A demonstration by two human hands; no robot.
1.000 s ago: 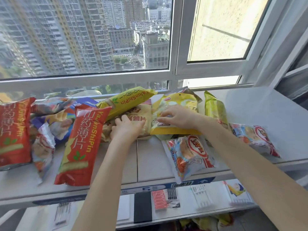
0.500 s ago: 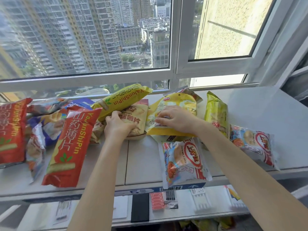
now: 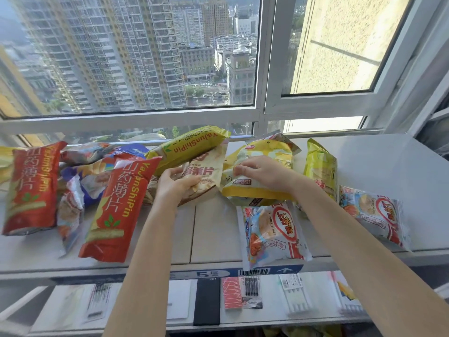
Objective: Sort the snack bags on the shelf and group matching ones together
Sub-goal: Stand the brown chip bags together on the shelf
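Beige bag [image 3: 206, 173]: one, centre of frame, lying on the grey shelf [image 3: 216, 234]. Its upper left corner sits under the long yellow bag [image 3: 192, 147].
Left hand [image 3: 177, 183]: fingers curled round the beige bag's left edge, gripping it.
Right hand [image 3: 264, 173]: fingers bent down onto the pale yellow bag [image 3: 264, 152], pinching its face. The thumb is hidden.
Red bags: two, left half of frame, the outer red bag [image 3: 31, 188] and the inner red bag [image 3: 119, 210].
Shrimp-flake bags: two legible, the front shrimp-flake bag [image 3: 272, 232] overhanging the shelf's front edge and the right shrimp-flake bag [image 3: 374, 215].
Yellow-green bag [image 3: 320, 166]: one, just right of the right wrist.
Hard to make out: crumpled blue bags [image 3: 97, 178] between the red ones, count unclear. A pale bag [image 3: 70, 215] has unreadable print.
Lower tier: flat packs [image 3: 232, 293], blurred and partly covered by the forearms.
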